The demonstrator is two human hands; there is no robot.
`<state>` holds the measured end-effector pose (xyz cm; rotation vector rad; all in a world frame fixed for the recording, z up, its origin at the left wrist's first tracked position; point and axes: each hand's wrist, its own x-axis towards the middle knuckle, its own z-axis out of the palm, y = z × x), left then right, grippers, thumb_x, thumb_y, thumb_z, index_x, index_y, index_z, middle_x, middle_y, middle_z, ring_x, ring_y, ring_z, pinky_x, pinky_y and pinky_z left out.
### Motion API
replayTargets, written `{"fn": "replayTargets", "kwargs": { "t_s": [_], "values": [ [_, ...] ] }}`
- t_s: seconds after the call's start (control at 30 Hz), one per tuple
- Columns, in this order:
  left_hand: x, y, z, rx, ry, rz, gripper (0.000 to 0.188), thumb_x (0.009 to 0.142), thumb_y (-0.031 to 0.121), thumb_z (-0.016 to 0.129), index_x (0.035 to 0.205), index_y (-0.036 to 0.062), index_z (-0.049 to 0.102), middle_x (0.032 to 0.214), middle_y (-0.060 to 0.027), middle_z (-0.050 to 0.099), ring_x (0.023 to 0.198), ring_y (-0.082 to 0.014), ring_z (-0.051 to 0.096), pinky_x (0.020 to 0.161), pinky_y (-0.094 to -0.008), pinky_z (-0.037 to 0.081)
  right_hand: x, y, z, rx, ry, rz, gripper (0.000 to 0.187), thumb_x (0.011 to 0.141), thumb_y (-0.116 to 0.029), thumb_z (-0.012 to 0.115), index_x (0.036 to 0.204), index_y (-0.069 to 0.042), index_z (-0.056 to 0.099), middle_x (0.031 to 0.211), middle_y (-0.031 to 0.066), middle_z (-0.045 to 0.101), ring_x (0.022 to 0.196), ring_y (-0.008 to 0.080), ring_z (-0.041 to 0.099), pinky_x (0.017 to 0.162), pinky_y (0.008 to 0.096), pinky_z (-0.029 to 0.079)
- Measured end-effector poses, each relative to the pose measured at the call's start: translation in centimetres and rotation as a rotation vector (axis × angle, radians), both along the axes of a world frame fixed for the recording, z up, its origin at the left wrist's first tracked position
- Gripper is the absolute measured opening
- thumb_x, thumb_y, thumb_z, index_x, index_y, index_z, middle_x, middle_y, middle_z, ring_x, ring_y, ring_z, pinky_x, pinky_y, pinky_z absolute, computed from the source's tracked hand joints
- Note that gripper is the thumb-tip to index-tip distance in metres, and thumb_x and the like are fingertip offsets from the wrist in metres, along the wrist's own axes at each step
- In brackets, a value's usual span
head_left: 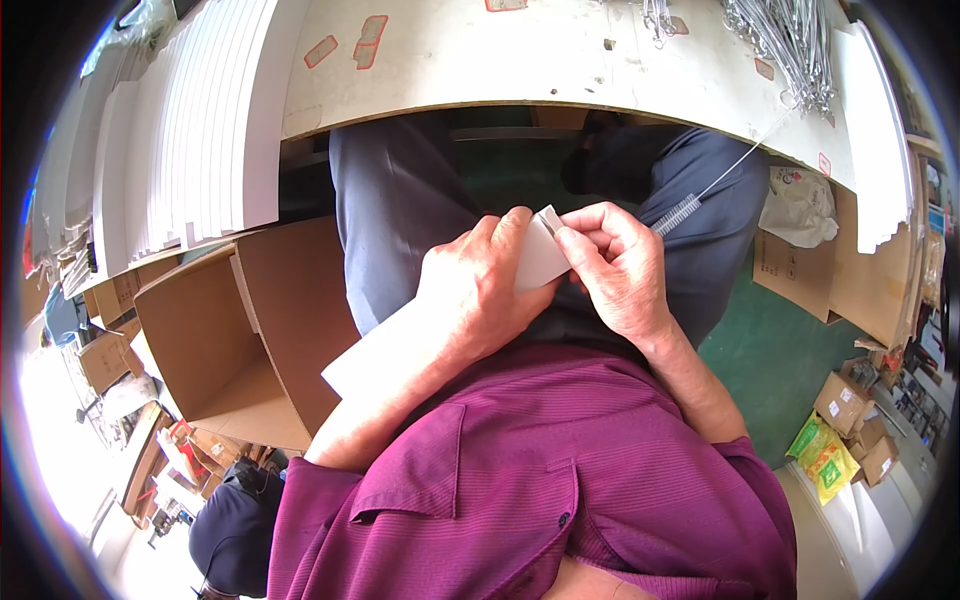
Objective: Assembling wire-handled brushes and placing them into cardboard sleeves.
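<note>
from my far seat i go from left to right. a row of white cartons (200, 130) stands packed on the worktable (420, 75), and below it is an open cardboard box (230, 340). the left hand (475, 280) is wrapped around a narrow white box (541, 258), which lies slanting above the lap, its lower end passing beneath the left forearm. the right hand (625, 265) pinches the upper end of this box between thumb and forefinger; what its other fingers do, i cannot tell. just beside its knuckles is a bristle brush (677, 215) with a long wire stem; whether the hand grips it, i cannot see. further right, wire brushes (790, 50) lie heaped on the tabletop.

i judge the box light, of thin card, slightly slippery, easy to crush. i would hold it softly by the side walls, near the end.
</note>
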<state>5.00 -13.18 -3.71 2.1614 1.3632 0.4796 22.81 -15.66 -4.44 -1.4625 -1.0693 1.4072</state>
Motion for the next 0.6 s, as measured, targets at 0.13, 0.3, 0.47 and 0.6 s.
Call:
{"fn": "replayTargets", "kwargs": {
  "t_s": [0.13,0.3,0.47,0.6],
  "values": [
    [-0.09,-0.05,-0.11,0.002,0.017,-0.002,0.047,0.072,0.021,0.085,0.111,0.0034,0.064,0.085,-0.0131,0.071,0.075,-0.0301,0.073,0.065,-0.0407,0.061,0.06,0.13,0.14,-0.024,0.02,0.004,0.009,0.096,-0.005,0.068,0.1,0.003,0.066,0.082,0.0058,0.074,0.072,0.0031,0.064,0.063,0.0218,0.052],
    [-0.03,-0.09,-0.2,-0.002,0.02,0.006,0.047,0.073,0.021,0.085,0.11,0.0038,0.064,0.085,-0.0132,0.071,0.076,-0.0302,0.073,0.066,-0.0409,0.061,0.04,0.11,0.12,-0.037,0.005,0.0,0.01,0.096,-0.006,0.069,0.1,0.003,0.066,0.082,0.0062,0.074,0.073,0.0034,0.065,0.063,0.0219,0.053],
    [-0.07,-0.1,-0.02,-0.04,0.032,-0.003,0.048,0.073,0.022,0.086,0.112,0.0035,0.064,0.086,-0.0139,0.071,0.077,-0.0308,0.073,0.067,-0.041,0.061,0.1,0.09,0.07,-0.043,0.007,0.001,0.01,0.096,-0.006,0.069,0.1,0.003,0.066,0.082,0.0063,0.074,0.073,0.0036,0.065,0.063,0.022,0.053],
    [-0.26,-0.19,0.04,-0.032,-0.004,0.0,0.05,0.073,0.023,0.086,0.113,0.0034,0.064,0.088,-0.0143,0.071,0.079,-0.0311,0.073,0.068,-0.0413,0.061,0.07,0.09,0.09,-0.045,0.012,-0.002,0.01,0.096,-0.006,0.069,0.1,0.003,0.066,0.082,0.0063,0.074,0.073,0.0035,0.065,0.064,0.0218,0.053]
  ]
}}
